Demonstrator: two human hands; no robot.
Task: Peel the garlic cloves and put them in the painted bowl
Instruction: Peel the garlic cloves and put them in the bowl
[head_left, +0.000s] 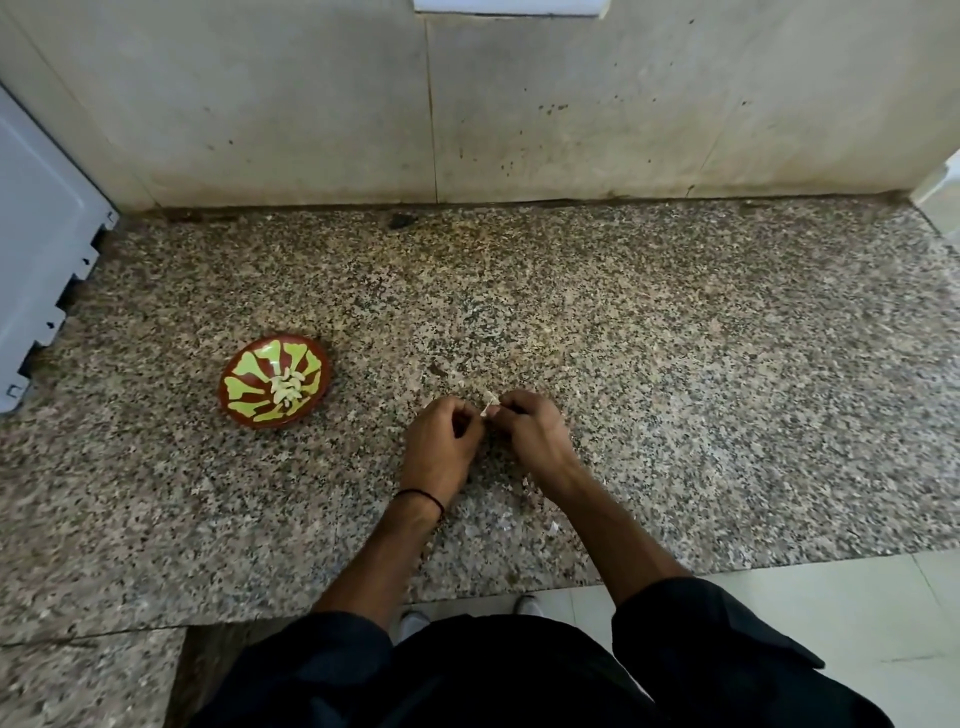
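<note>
A painted bowl (244, 392), brown with yellow-green petals, sits on the granite counter left of my hands. Several peeled pale garlic cloves (287, 389) lie heaped in its middle. My left hand (439, 444) and my right hand (532, 431) meet fingertip to fingertip just above the counter, to the right of the bowl. Between them they pinch a small garlic clove (490, 404) with a flap of papery skin sticking up. Most of the clove is hidden by the fingers.
The speckled granite counter (675, 364) runs to a stained wall at the back. A white appliance (36, 249) stands at the far left. Small bits of garlic skin (554, 528) lie near the front edge, which drops to a tiled floor.
</note>
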